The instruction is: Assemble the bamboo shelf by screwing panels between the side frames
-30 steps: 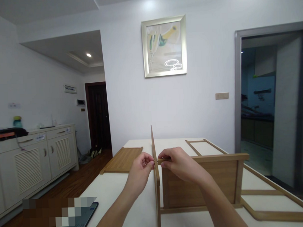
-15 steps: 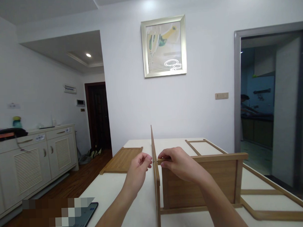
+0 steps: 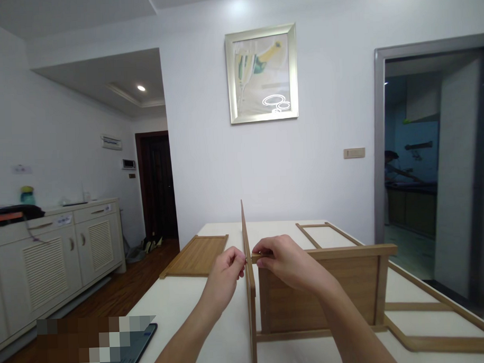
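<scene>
What we see around the table

We see a slatted board (image 3: 195, 255) at the table's (image 3: 183, 305) far left edge, a tablet (image 3: 131, 349) at its near left corner, a framed picture (image 3: 261, 74) on the wall.

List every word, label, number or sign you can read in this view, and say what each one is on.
No text here can be read.
Stickers on the sideboard drawers: too small and blurred to read.
Wall panel by the dark door: display too small to read.
Framed picture: a bottle and glasses, no readable lettering.
Tablet at the table edge: partly pixelated, nothing readable.
The wooden panels at the left hand and right hand show no markings.
</scene>
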A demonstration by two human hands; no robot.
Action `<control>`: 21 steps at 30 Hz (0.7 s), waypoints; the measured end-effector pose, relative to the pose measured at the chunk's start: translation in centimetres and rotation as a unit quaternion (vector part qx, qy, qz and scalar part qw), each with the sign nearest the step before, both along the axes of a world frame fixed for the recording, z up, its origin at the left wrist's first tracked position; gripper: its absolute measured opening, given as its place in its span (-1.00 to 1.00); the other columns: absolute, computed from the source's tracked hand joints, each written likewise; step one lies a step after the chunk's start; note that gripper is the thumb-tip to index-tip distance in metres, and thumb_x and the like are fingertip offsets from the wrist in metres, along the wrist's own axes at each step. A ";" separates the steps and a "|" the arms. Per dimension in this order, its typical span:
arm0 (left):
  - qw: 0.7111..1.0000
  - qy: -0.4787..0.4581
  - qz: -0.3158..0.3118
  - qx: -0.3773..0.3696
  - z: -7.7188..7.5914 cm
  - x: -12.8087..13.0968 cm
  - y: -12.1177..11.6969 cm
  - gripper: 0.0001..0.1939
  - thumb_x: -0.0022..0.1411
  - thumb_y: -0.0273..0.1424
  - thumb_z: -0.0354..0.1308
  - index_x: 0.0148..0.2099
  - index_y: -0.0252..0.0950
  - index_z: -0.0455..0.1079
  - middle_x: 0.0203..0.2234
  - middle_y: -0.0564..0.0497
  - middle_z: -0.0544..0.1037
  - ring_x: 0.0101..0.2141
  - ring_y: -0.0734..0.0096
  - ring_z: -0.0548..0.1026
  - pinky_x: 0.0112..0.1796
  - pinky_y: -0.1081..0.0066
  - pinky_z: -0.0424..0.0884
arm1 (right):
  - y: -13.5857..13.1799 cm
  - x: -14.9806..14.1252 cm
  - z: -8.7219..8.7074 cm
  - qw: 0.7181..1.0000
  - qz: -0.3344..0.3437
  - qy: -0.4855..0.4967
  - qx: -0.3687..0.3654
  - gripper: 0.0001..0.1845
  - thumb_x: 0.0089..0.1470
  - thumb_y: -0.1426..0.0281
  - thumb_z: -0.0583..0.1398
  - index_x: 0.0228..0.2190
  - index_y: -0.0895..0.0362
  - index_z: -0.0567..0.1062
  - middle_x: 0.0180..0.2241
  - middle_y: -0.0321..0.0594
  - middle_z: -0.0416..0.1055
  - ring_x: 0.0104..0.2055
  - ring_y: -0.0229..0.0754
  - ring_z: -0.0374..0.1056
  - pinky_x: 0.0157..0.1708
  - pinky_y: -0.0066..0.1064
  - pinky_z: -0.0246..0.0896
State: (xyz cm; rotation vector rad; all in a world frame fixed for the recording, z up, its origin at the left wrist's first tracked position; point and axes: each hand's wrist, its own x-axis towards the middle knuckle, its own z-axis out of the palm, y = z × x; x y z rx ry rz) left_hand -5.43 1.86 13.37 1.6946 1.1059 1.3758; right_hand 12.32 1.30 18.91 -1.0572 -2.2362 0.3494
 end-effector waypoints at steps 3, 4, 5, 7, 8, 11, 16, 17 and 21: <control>1.000 0.001 0.005 0.011 0.0 0.0 0.1 -0.74 0.21 -0.19 0.07 -0.41 -0.26 0.28 -0.56 0.11 0.32 -0.48 0.44 0.27 -0.40 0.44 0.21 | 0.0 0.0 0.0 1.000 -0.001 -0.001 0.002 -0.84 0.02 0.48 0.14 -0.41 0.12 0.54 -0.50 -0.30 0.42 -0.45 -0.28 0.23 -0.46 -0.47 0.02; 1.000 -0.005 0.004 0.014 0.0 0.0 0.1 -0.77 0.19 -0.21 0.09 -0.37 -0.26 0.30 -0.52 0.10 0.35 -0.46 0.43 0.29 -0.38 0.44 0.23 | -0.1 -0.1 0.0 1.000 -0.002 -0.001 0.003 -0.84 0.02 0.48 0.14 -0.41 0.12 0.54 -0.50 -0.30 0.42 -0.45 -0.28 0.24 -0.46 -0.47 0.02; 1.000 -0.014 0.003 0.016 0.0 0.0 0.0 -0.80 0.17 -0.23 0.12 -0.34 -0.27 0.31 -0.49 0.08 0.37 -0.43 0.42 0.32 -0.36 0.43 0.24 | -0.1 -0.1 0.0 1.000 -0.003 0.000 0.004 -0.84 0.02 0.48 0.14 -0.41 0.12 0.54 -0.49 -0.30 0.43 -0.45 -0.27 0.24 -0.46 -0.47 0.02; 0.999 -0.031 0.001 0.020 0.0 0.1 0.0 -0.82 0.14 -0.26 0.15 -0.30 -0.27 0.34 -0.43 0.05 0.41 -0.39 0.39 0.35 -0.32 0.41 0.27 | -0.1 -0.1 0.1 1.000 -0.004 0.002 0.002 -0.84 0.02 0.48 0.14 -0.41 0.12 0.54 -0.48 -0.29 0.44 -0.45 -0.27 0.25 -0.46 -0.47 0.03; 0.999 -0.035 0.000 0.021 0.0 0.1 0.0 -0.83 0.13 -0.28 0.16 -0.29 -0.28 0.34 -0.42 0.04 0.42 -0.37 0.38 0.36 -0.31 0.41 0.27 | -0.1 -0.1 0.1 1.000 -0.005 0.003 0.001 -0.84 0.02 0.48 0.14 -0.40 0.12 0.54 -0.47 -0.29 0.44 -0.44 -0.27 0.25 -0.45 -0.47 0.03; 0.999 -0.033 0.008 0.025 0.0 0.1 0.0 -0.88 0.12 -0.35 0.13 -0.29 -0.27 0.35 -0.41 0.04 0.43 -0.35 0.38 0.38 -0.28 0.40 0.28 | -0.1 0.0 0.1 1.000 -0.003 0.004 -0.002 -0.85 0.01 0.48 0.15 -0.40 0.12 0.54 -0.47 -0.30 0.45 -0.43 -0.27 0.26 -0.44 -0.47 0.05; 0.997 -0.048 0.040 0.043 0.1 0.0 0.1 -0.85 0.10 -0.41 0.10 -0.22 -0.27 0.34 -0.39 0.05 0.41 -0.34 0.39 0.39 -0.25 0.40 0.28 | -0.1 0.0 0.1 1.000 0.000 -0.002 0.002 -0.86 0.02 0.47 0.15 -0.40 0.10 0.53 -0.50 -0.33 0.42 -0.45 -0.28 0.24 -0.46 -0.47 0.01; 0.997 -0.047 0.042 0.040 0.2 0.0 0.1 -0.84 0.12 -0.38 0.10 -0.21 -0.28 0.33 -0.40 0.06 0.40 -0.36 0.40 0.38 -0.27 0.40 0.27 | 0.0 0.0 0.0 1.000 0.001 -0.003 0.002 -0.85 0.02 0.47 0.14 -0.40 0.10 0.53 -0.50 -0.33 0.42 -0.45 -0.28 0.24 -0.46 -0.47 0.01; 0.999 -0.029 0.042 0.018 0.4 0.0 -0.1 -0.78 0.18 -0.23 0.08 -0.25 -0.29 0.33 -0.46 0.07 0.39 -0.43 0.41 0.35 -0.33 0.40 0.25 | 0.0 0.0 0.0 1.000 0.000 0.004 -0.001 -0.85 0.02 0.47 0.14 -0.39 0.12 0.53 -0.49 -0.31 0.43 -0.44 -0.27 0.25 -0.46 -0.46 0.02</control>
